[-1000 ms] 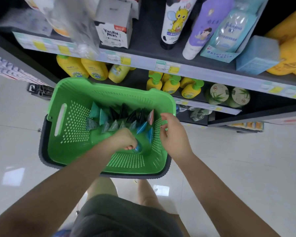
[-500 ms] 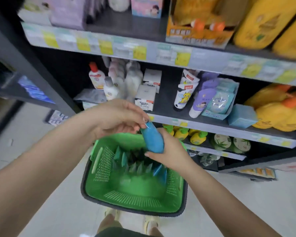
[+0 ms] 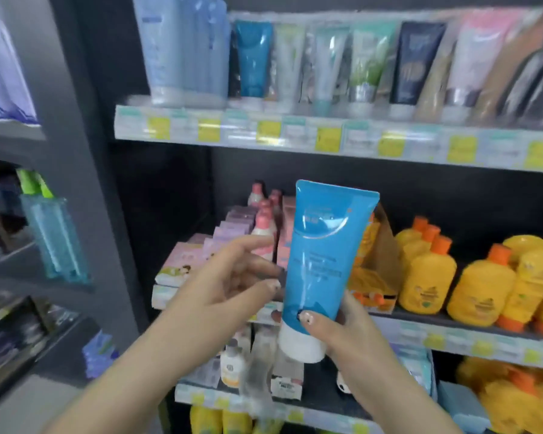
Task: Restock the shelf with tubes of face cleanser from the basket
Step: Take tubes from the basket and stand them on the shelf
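Restocking is sitting mid-cycle: right hand (image 3: 342, 327) is gripping a blue tube (image 3: 322, 261) near its white cap, holding it upright before the middle shelf. Left hand (image 3: 229, 286) is hovering just left of it, fingers spread, gripping nothing. Upper shelf (image 3: 295, 133), far above, is showing matching tubes (image 3: 253, 57); placing is pending.

A shop's toiletries aisle: dark metal shelving (image 3: 295, 142) edged with yellow price labels (image 3: 328, 139), upright cosmetic tubes (image 3: 367, 61) upper centre, orange-capped yellow lotion bottles (image 3: 427, 277) at right.
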`<act>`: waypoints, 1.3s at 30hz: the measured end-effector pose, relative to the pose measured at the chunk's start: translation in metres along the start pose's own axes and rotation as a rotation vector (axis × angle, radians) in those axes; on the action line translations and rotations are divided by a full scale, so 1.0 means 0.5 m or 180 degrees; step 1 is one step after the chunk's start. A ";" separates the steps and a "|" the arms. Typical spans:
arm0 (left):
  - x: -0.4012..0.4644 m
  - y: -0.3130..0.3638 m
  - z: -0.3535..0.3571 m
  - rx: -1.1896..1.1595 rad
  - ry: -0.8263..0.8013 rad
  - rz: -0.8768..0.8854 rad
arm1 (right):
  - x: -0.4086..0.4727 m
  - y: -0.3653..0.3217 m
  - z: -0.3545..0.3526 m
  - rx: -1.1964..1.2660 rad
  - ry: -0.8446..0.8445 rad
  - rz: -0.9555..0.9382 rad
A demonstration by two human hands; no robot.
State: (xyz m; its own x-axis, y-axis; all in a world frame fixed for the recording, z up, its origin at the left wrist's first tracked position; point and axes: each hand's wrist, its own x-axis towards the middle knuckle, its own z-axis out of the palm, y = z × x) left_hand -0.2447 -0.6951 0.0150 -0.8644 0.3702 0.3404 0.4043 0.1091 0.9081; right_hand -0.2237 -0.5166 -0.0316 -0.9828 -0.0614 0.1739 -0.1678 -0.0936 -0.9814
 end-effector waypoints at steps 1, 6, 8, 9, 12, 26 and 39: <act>0.005 0.008 -0.003 0.0084 -0.0046 0.0177 | 0.010 -0.017 0.009 0.0033 -0.0017 -0.0103; 0.031 0.053 -0.021 0.0385 0.0012 0.0823 | 0.052 -0.097 0.042 0.0006 -0.0273 -0.0723; 0.045 0.070 -0.031 0.0468 0.0120 0.1020 | 0.065 -0.129 0.052 0.0042 -0.0302 -0.0901; 0.052 0.083 -0.034 0.0485 0.0172 0.1155 | 0.071 -0.145 0.057 0.0098 -0.0288 -0.0979; 0.078 0.128 -0.044 0.0327 0.0262 0.1400 | 0.094 -0.200 0.070 0.0254 -0.0168 -0.1126; 0.366 0.302 -0.140 0.0730 0.1039 0.1206 | 0.407 -0.451 0.126 -0.0708 0.0630 -0.1565; 0.515 0.186 -0.149 0.0813 0.0980 0.0570 | 0.561 -0.383 0.110 -0.1622 0.1085 -0.1090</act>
State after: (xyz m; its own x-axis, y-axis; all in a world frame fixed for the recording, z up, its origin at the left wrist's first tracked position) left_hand -0.4519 -0.6584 0.2050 -0.8071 0.1160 0.5789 0.5835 0.3071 0.7518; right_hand -0.4631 -0.5705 0.2095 -0.8235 0.2113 0.5265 -0.4052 0.4304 -0.8065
